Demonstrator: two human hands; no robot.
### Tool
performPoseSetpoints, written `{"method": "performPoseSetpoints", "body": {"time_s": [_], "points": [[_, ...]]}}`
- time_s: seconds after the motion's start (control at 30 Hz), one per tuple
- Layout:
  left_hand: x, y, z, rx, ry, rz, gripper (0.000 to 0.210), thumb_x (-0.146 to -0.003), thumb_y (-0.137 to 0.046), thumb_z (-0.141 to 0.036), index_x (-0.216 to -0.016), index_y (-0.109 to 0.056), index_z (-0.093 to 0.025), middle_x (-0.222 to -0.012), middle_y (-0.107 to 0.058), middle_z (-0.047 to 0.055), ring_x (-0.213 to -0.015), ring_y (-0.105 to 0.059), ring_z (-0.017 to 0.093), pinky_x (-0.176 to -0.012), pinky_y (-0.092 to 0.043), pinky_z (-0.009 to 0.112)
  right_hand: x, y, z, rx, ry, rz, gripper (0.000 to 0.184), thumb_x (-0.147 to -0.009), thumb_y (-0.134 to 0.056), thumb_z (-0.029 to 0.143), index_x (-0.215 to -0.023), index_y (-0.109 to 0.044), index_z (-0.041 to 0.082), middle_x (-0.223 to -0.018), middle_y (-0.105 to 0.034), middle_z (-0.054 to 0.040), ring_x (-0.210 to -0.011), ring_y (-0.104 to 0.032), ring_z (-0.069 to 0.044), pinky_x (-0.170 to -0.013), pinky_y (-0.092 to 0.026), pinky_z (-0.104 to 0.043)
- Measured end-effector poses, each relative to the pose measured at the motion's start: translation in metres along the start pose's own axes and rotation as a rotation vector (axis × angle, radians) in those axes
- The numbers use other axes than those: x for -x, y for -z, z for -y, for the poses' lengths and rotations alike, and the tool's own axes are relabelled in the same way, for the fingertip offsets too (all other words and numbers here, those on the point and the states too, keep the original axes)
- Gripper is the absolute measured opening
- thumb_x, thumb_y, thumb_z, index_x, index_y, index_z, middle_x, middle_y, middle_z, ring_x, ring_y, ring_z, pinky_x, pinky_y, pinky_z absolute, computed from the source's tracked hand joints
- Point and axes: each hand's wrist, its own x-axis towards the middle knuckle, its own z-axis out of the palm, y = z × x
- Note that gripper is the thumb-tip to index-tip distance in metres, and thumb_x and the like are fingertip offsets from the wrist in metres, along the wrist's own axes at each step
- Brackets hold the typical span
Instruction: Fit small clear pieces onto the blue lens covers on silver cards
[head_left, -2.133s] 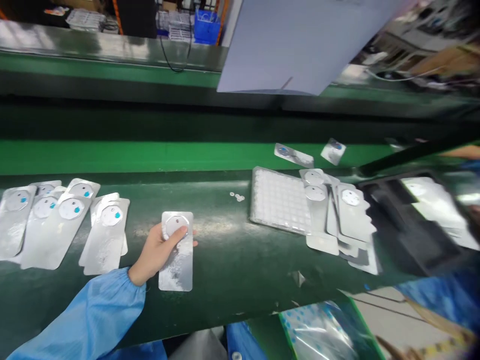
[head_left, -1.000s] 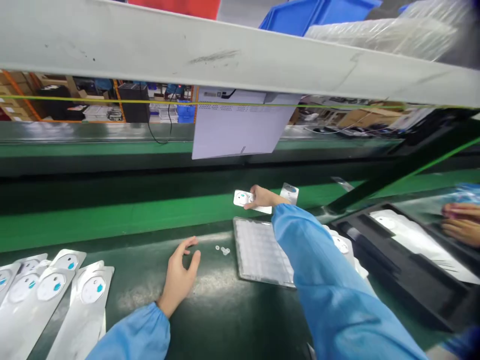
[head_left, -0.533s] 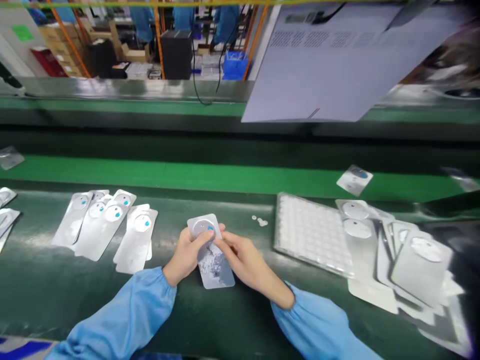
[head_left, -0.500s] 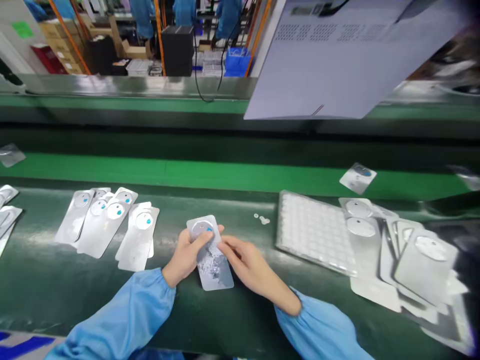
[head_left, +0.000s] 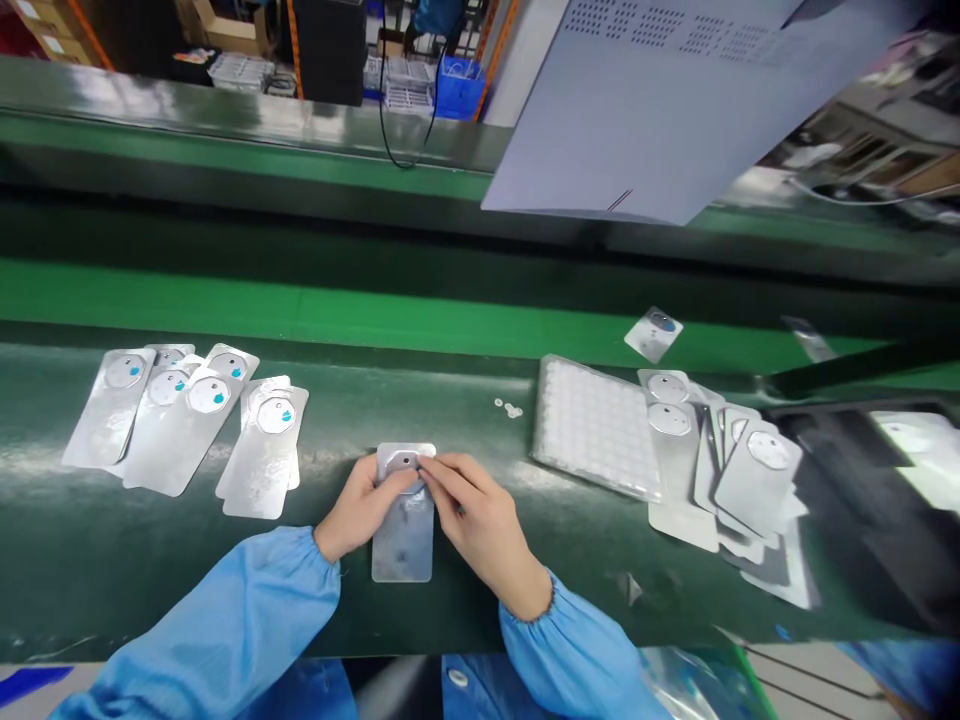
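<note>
A silver-grey rectangular plate (head_left: 403,555) with rounded corners and a round recess near its top is held over the green table. My left hand (head_left: 361,508) is closed on its left edge, with the thumb lying across the front. The fingertips of my right hand (head_left: 484,515) are pinched together at the right side of the round recess. Whatever they pinch, if anything, is hidden. To the left lie similar plates (head_left: 259,470) in overlapping groups, with blue tabs on their round parts.
Right of my hands lies a clear tray of white round pieces (head_left: 592,430). Beyond it is a pile of plates (head_left: 757,480) near a dark box (head_left: 847,500). Small white bits (head_left: 512,410) lie on the table. A large pale panel (head_left: 600,120) hangs overhead.
My right hand has moved up from the plate's edge to its round recess. The plate now stands straighter in the view, and its blue tab no longer shows. The whole view has shifted.
</note>
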Motion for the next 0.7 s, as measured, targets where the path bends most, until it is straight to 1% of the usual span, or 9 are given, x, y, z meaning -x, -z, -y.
{"method": "performPoseSetpoints", "body": {"time_s": [0.07, 0.13, 0.2, 0.33, 0.43, 0.5, 0.57, 0.63, 0.7], "points": [[-0.001, 0.002, 0.007, 0.070, 0.088, -0.118, 0.030, -0.081, -0.072, -0.044, -0.091, -0.077, -0.016, -0.092, -0.075, 0.004, -0.090, -0.067, 0.022, -0.080, -0.052, 0.029, 0.002, 0.000, -0.003, 0.004, 0.014, -0.002, 0.028, -0.104, -0.054, 0.018, -0.126, -0.070, 0.025, -0.104, -0.071, -0.0081, -0.090, -0.073, -0.021, -0.076, -0.064, -0.031], [-0.002, 0.003, 0.010, 0.098, 0.127, -0.204, 0.031, -0.082, -0.069, -0.046, -0.088, -0.078, -0.017, -0.096, -0.076, 0.005, -0.095, -0.067, 0.023, -0.085, -0.052, 0.030, 0.003, 0.001, -0.004, 0.011, 0.027, -0.013, 0.026, -0.104, -0.055, 0.018, -0.122, -0.071, 0.024, -0.104, -0.071, -0.0082, -0.089, -0.073, -0.020, -0.076, -0.064, -0.032], [-0.002, 0.002, 0.009, 0.080, 0.113, -0.179, 0.033, -0.085, -0.067, -0.047, -0.087, -0.078, -0.016, -0.096, -0.076, 0.005, -0.096, -0.068, 0.024, -0.086, -0.052, 0.032, 0.005, 0.000, -0.004, 0.017, 0.029, -0.019, 0.025, -0.104, -0.054, 0.016, -0.119, -0.072, 0.024, -0.103, -0.071, -0.0078, -0.087, -0.073, -0.020, -0.076, -0.064, -0.032], [0.002, -0.001, -0.002, 0.032, 0.023, -0.035, 0.035, -0.090, -0.063, -0.048, -0.087, -0.079, -0.016, -0.091, -0.077, 0.005, -0.097, -0.068, 0.024, -0.087, -0.053, 0.032, 0.006, -0.002, -0.003, 0.004, 0.001, -0.010, 0.021, -0.104, -0.053, 0.016, -0.115, -0.070, 0.023, -0.101, -0.071, -0.0069, -0.087, -0.072, -0.019, -0.078, -0.063, -0.032], [0.003, -0.001, -0.005, 0.036, -0.003, -0.005, 0.035, -0.092, -0.062, -0.047, -0.087, -0.078, -0.016, -0.090, -0.077, 0.004, -0.095, -0.068, 0.023, -0.086, -0.053, 0.031, 0.004, -0.002, -0.003, 0.016, -0.006, 0.019, 0.018, -0.104, -0.052, 0.017, -0.110, -0.068, 0.022, -0.101, -0.070, -0.0074, -0.088, -0.071, -0.020, -0.078, -0.062, -0.032], [0.003, -0.001, -0.004, 0.025, 0.009, -0.020, 0.036, -0.090, -0.064, -0.048, -0.082, -0.077, -0.016, -0.083, -0.075, 0.004, -0.088, -0.068, 0.022, -0.080, -0.054, 0.030, 0.003, -0.002, -0.003, 0.019, -0.014, 0.038, 0.016, -0.105, -0.050, 0.017, -0.108, -0.066, 0.022, -0.099, -0.068, -0.0077, -0.088, -0.070, -0.021, -0.076, -0.060, -0.032], [0.001, -0.001, -0.001, 0.027, 0.033, -0.057, 0.037, -0.087, -0.067, -0.051, -0.078, -0.076, -0.016, -0.079, -0.074, 0.003, -0.084, -0.067, 0.022, -0.076, -0.053, 0.029, 0.002, -0.003, -0.004, -0.034, -0.031, 0.038, 0.016, -0.105, -0.048, 0.017, -0.106, -0.064, 0.022, -0.098, -0.066, -0.0074, -0.088, -0.068, -0.020, -0.075, -0.059, -0.032], [-0.001, -0.002, 0.001, 0.064, 0.071, -0.127, 0.039, -0.081, -0.071, -0.053, -0.078, -0.076, -0.015, -0.082, -0.075, 0.004, -0.087, -0.068, 0.023, -0.077, -0.052, 0.029, 0.002, -0.006, -0.004, -0.135, -0.072, 0.000, 0.016, -0.105, -0.048, 0.016, -0.102, -0.062, 0.022, -0.095, -0.064, -0.0064, -0.086, -0.065, -0.020, -0.074, -0.057, -0.032], [-0.002, -0.003, 0.002, 0.123, 0.117, -0.237, 0.041, -0.074, -0.077, -0.055, -0.079, -0.076, -0.014, -0.086, -0.076, 0.006, -0.091, -0.069, 0.024, -0.080, -0.052, 0.029, 0.002, -0.009, -0.003, -0.256, -0.158, -0.064, 0.014, -0.103, -0.050, 0.017, -0.096, -0.061, 0.022, -0.090, -0.061, -0.0045, -0.081, -0.063, -0.018, -0.071, -0.054, -0.031]]}}
